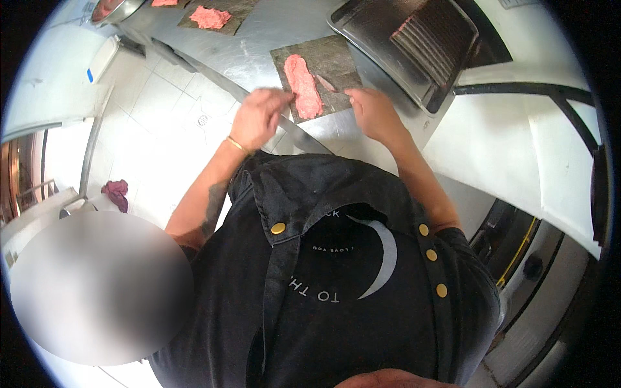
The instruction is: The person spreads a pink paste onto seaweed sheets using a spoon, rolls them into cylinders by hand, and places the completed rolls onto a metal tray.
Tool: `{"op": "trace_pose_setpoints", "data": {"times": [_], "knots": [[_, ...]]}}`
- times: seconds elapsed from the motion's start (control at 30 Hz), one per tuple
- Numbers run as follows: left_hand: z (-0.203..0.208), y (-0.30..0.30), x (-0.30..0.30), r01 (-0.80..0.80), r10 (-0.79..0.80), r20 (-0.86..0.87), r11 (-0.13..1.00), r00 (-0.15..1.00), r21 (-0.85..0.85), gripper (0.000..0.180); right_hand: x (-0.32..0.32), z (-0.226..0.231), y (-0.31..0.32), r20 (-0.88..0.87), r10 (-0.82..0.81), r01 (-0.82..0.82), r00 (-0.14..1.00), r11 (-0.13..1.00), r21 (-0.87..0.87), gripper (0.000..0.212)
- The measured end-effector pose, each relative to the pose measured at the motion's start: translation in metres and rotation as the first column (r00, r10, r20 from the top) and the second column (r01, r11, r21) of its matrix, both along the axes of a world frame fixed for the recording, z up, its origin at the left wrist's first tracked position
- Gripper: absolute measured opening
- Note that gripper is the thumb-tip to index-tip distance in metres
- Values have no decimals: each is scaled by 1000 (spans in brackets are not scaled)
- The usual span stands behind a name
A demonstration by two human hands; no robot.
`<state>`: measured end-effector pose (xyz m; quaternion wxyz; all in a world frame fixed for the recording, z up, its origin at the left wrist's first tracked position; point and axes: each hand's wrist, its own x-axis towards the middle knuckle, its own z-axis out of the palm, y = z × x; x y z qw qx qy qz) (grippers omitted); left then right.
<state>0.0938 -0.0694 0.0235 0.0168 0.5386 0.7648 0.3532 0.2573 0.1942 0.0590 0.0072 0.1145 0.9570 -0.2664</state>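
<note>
A dark greenish-brown square sheet [336, 55], similar to seaweed, lies on the metal worktop. Pink minced paste [303, 87] forms a long, lumpy strip down its left half. Just left of the strip is my left hand [262, 116], its fingers apart and bent towards the paste. Whether the fingertips touch the paste or the sheet is unclear. My right hand [375, 113] is closed around the thin handle of a small utensil with a narrow, pink-smeared tip [325, 83]. That tip is over the sheet, right of the strip; its exact kind is hard to make out.
Farther left on the worktop [259, 29], another dark sheet [235, 16] carries a pink mound [210, 18]. A metal bowl [116, 10] stands at the far left. To the right is a metal tray [362, 35] with a ridged rack [430, 39]. The worktop's near edge borders a tiled floor [158, 100].
</note>
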Motion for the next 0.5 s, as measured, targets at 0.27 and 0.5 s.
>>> {"op": "trace_pose_setpoints", "data": {"times": [0.27, 0.5], "knots": [[20, 180, -69, 705, -742, 145, 531, 655, -471, 45, 44, -1, -70, -5, -320, 320, 947, 947, -21, 33], [15, 232, -69, 715, -939, 83, 195, 334, -671, 39, 44, 13, -125, -33, -661, 661, 750, 750, 19, 31]]}}
